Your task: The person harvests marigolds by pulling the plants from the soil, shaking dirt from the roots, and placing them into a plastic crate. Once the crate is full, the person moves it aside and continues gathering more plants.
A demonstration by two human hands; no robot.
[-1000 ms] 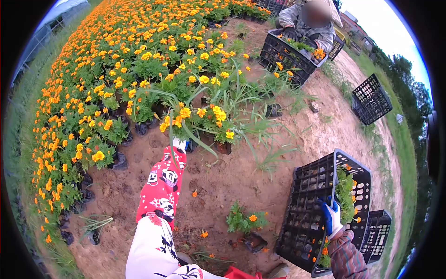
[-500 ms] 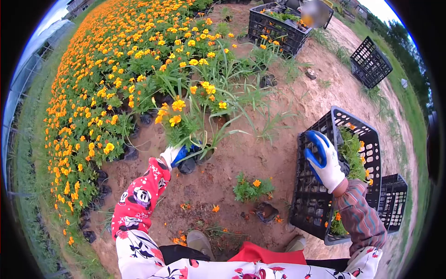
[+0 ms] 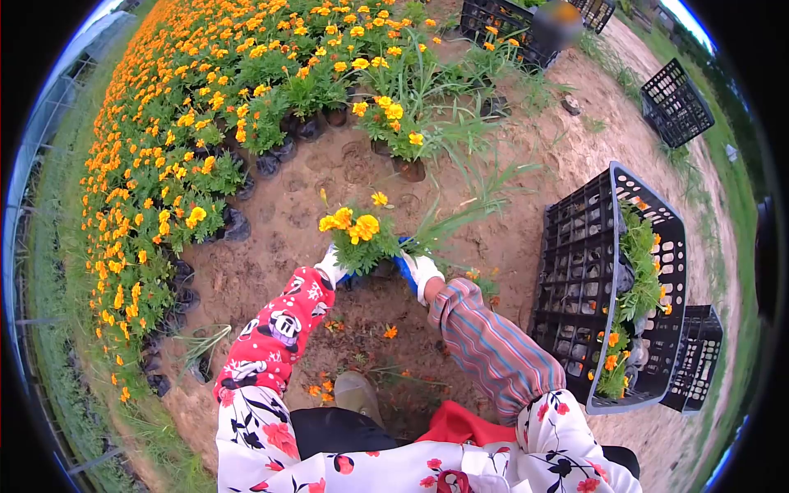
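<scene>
A marigold plant [image 3: 353,234] with orange blooms stands between my two hands, its dark bag [image 3: 383,268] partly showing below the leaves. My left hand [image 3: 333,267], in a white and blue glove, is closed at the plant's left side. On the opposite side my right hand [image 3: 420,273], gloved alike, has its fingers curled against the bag; the fingertips are mostly hidden. Long grass blades [image 3: 440,234] lean out to the right from beside my right hand. A small orange-flowered plant [image 3: 485,286] on the soil shows partly behind the right wrist.
A black crate [image 3: 575,271] with bagged marigolds stands at the right, another crate [image 3: 694,361] behind it. Dense marigold rows [image 3: 246,90] fill the left and back. More crates [image 3: 675,103] lie farther off, one beside a person [image 3: 559,23]. Fallen blooms [image 3: 390,332] dot the soil.
My right hand has left the crate and come in to the right side of the marigold. The left hand and plant have shifted right, away from the row. The view has shifted slightly.
</scene>
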